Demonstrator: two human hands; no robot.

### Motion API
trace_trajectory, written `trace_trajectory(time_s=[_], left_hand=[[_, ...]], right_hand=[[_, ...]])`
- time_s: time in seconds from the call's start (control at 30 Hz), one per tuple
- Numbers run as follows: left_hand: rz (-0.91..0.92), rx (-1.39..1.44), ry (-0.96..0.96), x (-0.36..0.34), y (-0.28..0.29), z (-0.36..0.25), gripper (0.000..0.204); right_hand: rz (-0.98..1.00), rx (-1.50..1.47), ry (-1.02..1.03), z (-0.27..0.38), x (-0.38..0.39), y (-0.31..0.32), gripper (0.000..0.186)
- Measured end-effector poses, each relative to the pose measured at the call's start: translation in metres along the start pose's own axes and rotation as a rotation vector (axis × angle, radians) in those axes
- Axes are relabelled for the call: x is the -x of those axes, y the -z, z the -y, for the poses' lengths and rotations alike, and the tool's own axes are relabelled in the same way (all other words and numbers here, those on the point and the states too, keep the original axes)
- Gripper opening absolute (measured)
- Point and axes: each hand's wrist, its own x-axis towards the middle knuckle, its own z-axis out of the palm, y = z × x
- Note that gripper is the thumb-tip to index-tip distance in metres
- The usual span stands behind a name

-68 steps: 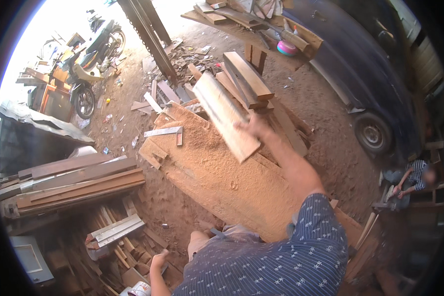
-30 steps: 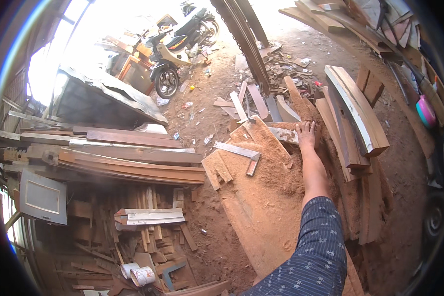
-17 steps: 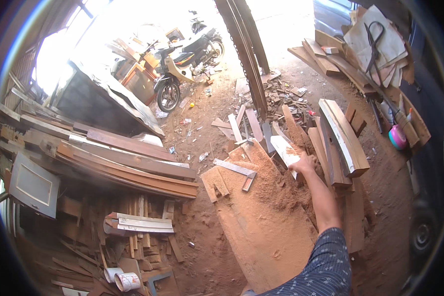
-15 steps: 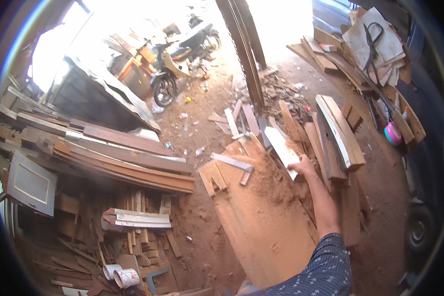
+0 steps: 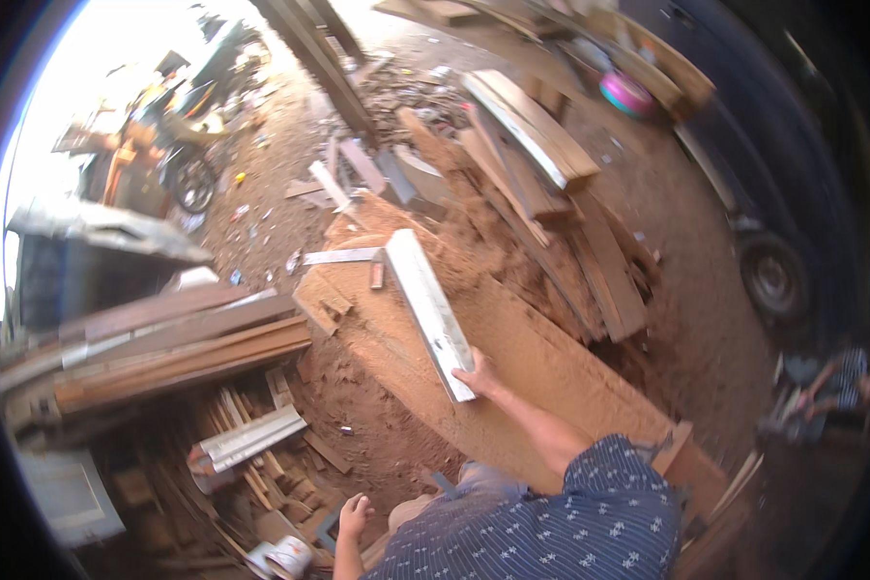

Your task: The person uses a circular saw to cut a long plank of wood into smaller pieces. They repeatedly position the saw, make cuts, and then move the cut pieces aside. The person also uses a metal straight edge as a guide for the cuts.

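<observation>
My right hand (image 5: 476, 375) is closed round the near end of a long wooden piece with a white face (image 5: 423, 304). The piece lies slanted over a sawdust-covered workbench (image 5: 551, 362), its far end close to a try square (image 5: 343, 256) with a wooden stock. I cannot tell whether the piece touches the bench top. Low in the view, my left hand (image 5: 355, 519) is beside my leg, its fingers loosely bent and apart, with nothing visible in them.
Thick timber offcuts (image 5: 532, 130) lie beyond the bench on the right. Stacked long boards (image 5: 184, 362) and a pile of scrap wood (image 5: 271, 474) are at left. A wooden post (image 5: 324, 68) stands at the back. A dark vehicle (image 5: 773, 213) is on the right; another person (image 5: 831, 382) shows there.
My right hand has brought the white-faced piece from the bench's far right side nearer to me. My left hand has come into view. The whole view has turned to the right.
</observation>
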Motion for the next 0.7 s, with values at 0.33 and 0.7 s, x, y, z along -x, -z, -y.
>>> trace_trajectory(time_s=[0.33, 0.7], left_hand=[[0.059, -0.107, 0.084, -0.007, -0.004, -0.061, 0.048], [0.081, -0.259, -0.038, -0.005, -0.024, -0.125, 0.043]], right_hand=[[0.294, -0.04, -0.094, 0.02, 0.034, 0.028, 0.075], [-0.518, 0.704, -0.349, -0.015, -0.07, 0.359, 0.135]])
